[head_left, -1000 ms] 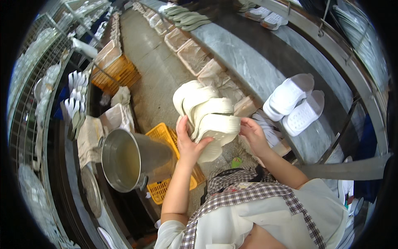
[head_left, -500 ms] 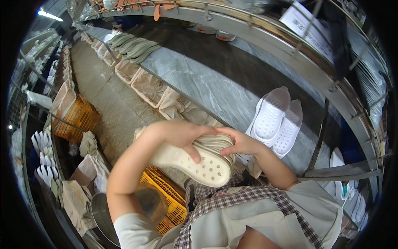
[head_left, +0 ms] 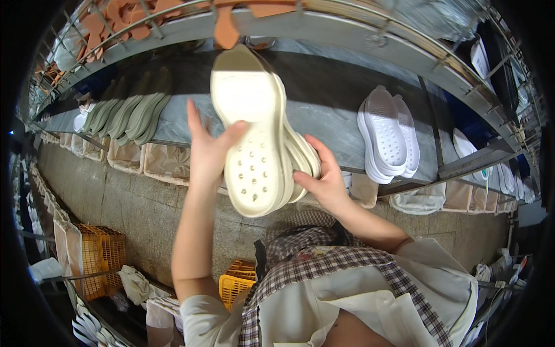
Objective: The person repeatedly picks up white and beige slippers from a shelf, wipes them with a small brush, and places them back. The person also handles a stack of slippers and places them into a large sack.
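A stack of cream shoe soles (head_left: 254,156), with round dimples in the upper face, is held up before me, heel ends pointing away. My right hand (head_left: 325,176) grips the stack's right side, thumb over the edge and fingers behind it. At the left edge is my left hand (head_left: 209,151), its fingers stretched upward and apart, the thumb lying against the top sole. Whether its palm bears any weight cannot be seen. White soles (head_left: 388,136) rest in nested stacks on the grey marbled work surface (head_left: 324,121) to the right.
Olive-green soles (head_left: 136,110) lie at the left of the work surface. Lined bins (head_left: 165,163) hang along its front edge. A metal rail (head_left: 324,29) arches overhead, with orange pieces (head_left: 121,20) above it. Yellow crates (head_left: 101,257) stand on the floor at left.
The stack has swung upright and up over the work surface. My left hand has gone from lying across it to its left edge, fingers spread. My view has turned.
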### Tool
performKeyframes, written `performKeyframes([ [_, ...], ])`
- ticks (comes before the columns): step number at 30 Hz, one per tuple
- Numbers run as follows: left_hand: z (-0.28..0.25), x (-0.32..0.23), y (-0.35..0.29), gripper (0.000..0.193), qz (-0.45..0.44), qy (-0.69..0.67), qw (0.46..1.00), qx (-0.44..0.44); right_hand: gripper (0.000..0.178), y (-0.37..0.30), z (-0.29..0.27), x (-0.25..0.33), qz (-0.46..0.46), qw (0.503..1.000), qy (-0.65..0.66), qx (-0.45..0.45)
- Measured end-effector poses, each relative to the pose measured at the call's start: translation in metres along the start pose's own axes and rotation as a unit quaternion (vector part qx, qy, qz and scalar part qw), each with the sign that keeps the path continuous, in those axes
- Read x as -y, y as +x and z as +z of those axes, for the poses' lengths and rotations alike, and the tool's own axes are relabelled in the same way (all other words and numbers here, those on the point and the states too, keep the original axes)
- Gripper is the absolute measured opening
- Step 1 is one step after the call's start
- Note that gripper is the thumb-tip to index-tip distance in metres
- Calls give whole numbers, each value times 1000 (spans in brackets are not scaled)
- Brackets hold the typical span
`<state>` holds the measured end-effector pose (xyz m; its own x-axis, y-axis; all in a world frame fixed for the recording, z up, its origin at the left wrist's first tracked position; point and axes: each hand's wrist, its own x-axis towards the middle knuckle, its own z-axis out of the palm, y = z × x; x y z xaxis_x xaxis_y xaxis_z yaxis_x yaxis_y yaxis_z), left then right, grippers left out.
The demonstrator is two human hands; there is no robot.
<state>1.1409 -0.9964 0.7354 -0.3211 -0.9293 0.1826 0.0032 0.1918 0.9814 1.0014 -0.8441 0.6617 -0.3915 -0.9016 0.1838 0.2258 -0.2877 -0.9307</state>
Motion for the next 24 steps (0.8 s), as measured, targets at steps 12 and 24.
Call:
performKeyframes([
  [12,-100,63,-53,57,-147,-592,792,27,109,21,94,18,-138,919,-244,277],
  [24,-117,26,-83,76,30,-597,802,-8,111,29,131,25,-167,880,-217,388],
])
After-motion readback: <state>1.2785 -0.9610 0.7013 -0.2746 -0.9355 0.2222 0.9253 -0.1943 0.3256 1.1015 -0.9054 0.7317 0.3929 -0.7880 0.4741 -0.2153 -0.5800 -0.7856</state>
